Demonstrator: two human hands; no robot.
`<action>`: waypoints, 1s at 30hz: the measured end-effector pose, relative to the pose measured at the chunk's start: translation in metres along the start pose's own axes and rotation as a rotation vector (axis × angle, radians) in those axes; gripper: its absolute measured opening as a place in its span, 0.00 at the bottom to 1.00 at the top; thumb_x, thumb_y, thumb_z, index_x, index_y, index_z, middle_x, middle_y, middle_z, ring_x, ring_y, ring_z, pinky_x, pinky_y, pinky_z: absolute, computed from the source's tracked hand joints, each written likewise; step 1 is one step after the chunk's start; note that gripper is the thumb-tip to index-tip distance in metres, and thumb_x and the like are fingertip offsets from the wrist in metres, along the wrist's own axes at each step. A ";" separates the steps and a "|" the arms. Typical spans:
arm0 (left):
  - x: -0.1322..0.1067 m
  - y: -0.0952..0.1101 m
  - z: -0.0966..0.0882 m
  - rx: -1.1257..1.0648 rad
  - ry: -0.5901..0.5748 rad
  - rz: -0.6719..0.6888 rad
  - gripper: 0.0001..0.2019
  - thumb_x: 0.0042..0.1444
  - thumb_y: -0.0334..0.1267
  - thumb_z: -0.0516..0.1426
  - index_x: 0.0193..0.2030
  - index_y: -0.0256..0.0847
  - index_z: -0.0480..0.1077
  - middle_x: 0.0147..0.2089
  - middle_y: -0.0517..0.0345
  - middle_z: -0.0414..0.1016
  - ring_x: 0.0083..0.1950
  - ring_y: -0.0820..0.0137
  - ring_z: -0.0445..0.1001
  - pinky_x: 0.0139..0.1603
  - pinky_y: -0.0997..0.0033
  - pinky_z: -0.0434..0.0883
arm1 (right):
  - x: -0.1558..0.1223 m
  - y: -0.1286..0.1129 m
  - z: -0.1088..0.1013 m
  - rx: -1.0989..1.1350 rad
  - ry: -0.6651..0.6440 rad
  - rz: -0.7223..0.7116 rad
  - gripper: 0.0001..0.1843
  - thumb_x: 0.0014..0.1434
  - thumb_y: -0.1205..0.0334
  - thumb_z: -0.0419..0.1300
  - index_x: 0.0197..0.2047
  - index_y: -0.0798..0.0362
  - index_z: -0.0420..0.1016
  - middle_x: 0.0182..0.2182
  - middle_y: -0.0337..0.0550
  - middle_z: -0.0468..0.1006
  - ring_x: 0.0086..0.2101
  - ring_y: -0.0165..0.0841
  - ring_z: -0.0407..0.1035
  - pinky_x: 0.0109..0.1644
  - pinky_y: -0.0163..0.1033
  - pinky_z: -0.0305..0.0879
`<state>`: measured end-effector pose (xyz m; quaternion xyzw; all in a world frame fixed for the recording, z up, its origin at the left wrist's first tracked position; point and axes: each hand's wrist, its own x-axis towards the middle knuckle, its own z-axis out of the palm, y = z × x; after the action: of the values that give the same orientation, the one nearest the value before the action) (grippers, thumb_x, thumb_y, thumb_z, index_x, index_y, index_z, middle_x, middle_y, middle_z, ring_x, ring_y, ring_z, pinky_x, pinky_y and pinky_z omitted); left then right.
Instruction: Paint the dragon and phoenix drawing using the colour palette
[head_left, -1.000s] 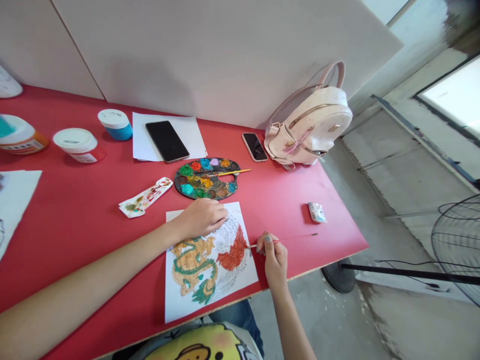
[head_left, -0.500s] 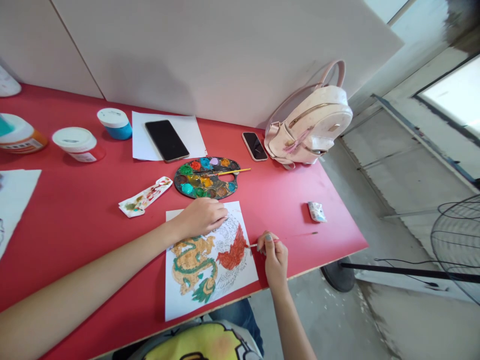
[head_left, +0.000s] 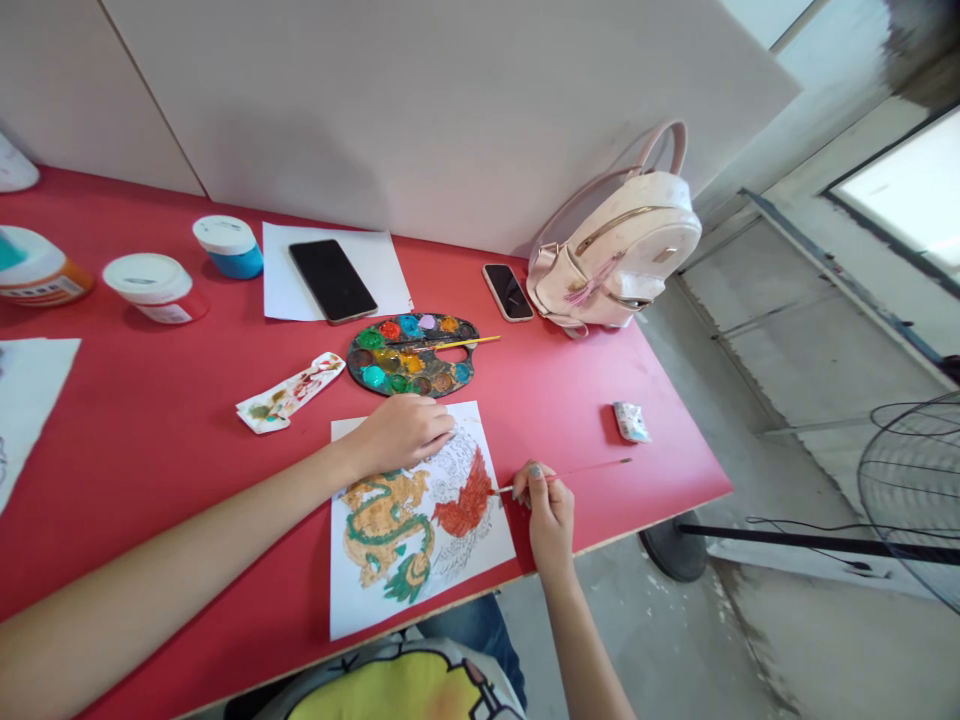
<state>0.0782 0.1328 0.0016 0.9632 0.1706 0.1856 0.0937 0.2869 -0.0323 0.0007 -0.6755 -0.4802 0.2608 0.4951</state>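
The right hand [head_left: 549, 510] is pinching a brush [head_left: 505, 489] in its fingers, tip at the red figure [head_left: 465, 505] on the paper [head_left: 352, 610]. The left hand [head_left: 409, 432] is resting there, fingers bending; how tightly, I cannot tell. A palette [head_left: 435, 368] is lying just beyond.

The left hand [head_left: 405, 432] lies palm down, fingers [head_left: 438, 428] bent, its forearm [head_left: 187, 550] extended; the right hand [head_left: 549, 505] forms a pinch grip.
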 end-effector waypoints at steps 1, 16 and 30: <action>0.000 0.000 0.000 0.001 -0.001 0.000 0.15 0.70 0.38 0.51 0.31 0.41 0.68 0.29 0.59 0.74 0.33 0.70 0.68 0.36 0.66 0.58 | 0.000 0.000 0.000 -0.006 -0.012 -0.002 0.33 0.72 0.39 0.49 0.22 0.51 0.66 0.18 0.35 0.61 0.20 0.29 0.56 0.26 0.37 0.51; 0.000 0.000 0.000 0.006 -0.030 -0.022 0.15 0.70 0.39 0.50 0.32 0.41 0.69 0.30 0.58 0.75 0.33 0.69 0.69 0.35 0.66 0.58 | -0.001 0.000 0.000 0.022 -0.015 -0.011 0.32 0.73 0.40 0.50 0.22 0.51 0.67 0.19 0.36 0.64 0.21 0.29 0.57 0.27 0.37 0.52; 0.001 0.001 -0.001 0.009 -0.011 -0.013 0.15 0.70 0.39 0.50 0.31 0.42 0.69 0.29 0.60 0.74 0.32 0.69 0.69 0.35 0.66 0.58 | -0.001 -0.001 0.000 0.020 -0.070 -0.017 0.32 0.73 0.40 0.50 0.22 0.52 0.68 0.18 0.36 0.64 0.20 0.28 0.56 0.26 0.37 0.52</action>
<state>0.0787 0.1323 0.0031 0.9635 0.1770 0.1790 0.0913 0.2862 -0.0328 0.0010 -0.6570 -0.5002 0.2849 0.4868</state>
